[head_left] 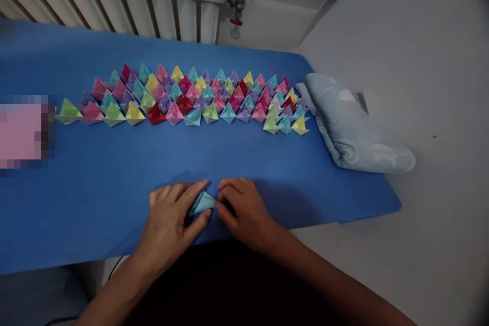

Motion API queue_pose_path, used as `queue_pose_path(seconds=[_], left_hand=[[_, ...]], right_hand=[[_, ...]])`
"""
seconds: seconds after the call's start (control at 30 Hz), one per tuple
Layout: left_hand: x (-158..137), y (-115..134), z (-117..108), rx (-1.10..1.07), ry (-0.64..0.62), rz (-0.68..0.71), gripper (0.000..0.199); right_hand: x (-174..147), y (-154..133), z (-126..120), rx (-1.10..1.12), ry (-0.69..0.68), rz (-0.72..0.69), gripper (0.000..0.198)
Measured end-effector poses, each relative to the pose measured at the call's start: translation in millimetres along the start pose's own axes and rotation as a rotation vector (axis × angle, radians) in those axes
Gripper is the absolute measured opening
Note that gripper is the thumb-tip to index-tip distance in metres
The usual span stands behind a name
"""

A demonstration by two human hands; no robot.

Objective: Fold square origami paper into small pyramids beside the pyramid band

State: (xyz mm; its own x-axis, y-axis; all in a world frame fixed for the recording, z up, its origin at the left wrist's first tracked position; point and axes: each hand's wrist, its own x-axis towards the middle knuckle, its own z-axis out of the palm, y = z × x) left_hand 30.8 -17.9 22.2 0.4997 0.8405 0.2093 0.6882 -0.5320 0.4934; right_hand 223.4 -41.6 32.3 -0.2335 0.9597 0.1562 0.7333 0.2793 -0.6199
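A small light-blue folded paper (202, 203) lies near the front edge of the blue surface, between my two hands. My left hand (168, 218) closes around its left part, with the thumb at the near side and the fingers at the far side. At the paper's right tip, the thumb and forefinger of my right hand (244, 212) pinch together. Beyond my hands stand rows of folded paper boats (174, 113) in pink, green, yellow, red, purple and blue, set close together.
A folded pale-blue patterned cloth (359, 127) sits at the right end of the blue surface (114, 163). On the left is a pink thing (19, 135), blurred by large pixels. A radiator (133, 7) and a pipe with a red-handled valve (237, 22) run along the back.
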Motion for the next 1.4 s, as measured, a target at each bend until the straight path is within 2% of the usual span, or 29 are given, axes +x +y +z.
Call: queue_pose_path(seconds=[0.07,0.17,0.43,0.77,1.2,1.4], left_hand=[[1.3,-0.4,-1.0,0.001,-0.016,0.001,0.039],[2.0,-0.7,-1.1,-0.003,-0.021,-0.015,0.031],[-0.9,-2.4,0.7,-0.02,0.01,-0.017,0.03],[-1.1,-1.9,-1.5,-0.049,0.019,-0.008,0.024],[0.3,-4.7,-1.8,-0.087,0.053,-0.013,0.027],[1.2,-2.2,1.6,-0.048,0.067,-0.052,0.029]], right_hand=[[-0.6,1.4,0.9,0.006,0.001,-0.002,0.003],[-1.2,3.1,2.2,0.007,0.021,-0.017,0.01],[-1.9,4.6,2.3,0.004,0.044,-0.085,0.013],[-3.2,7.2,4.4,-0.031,0.04,-0.1,0.017],[-2.3,2.7,1.5,0.021,0.036,-0.035,0.007],[-0.7,1.1,1.4,0.012,0.038,-0.006,0.01]])
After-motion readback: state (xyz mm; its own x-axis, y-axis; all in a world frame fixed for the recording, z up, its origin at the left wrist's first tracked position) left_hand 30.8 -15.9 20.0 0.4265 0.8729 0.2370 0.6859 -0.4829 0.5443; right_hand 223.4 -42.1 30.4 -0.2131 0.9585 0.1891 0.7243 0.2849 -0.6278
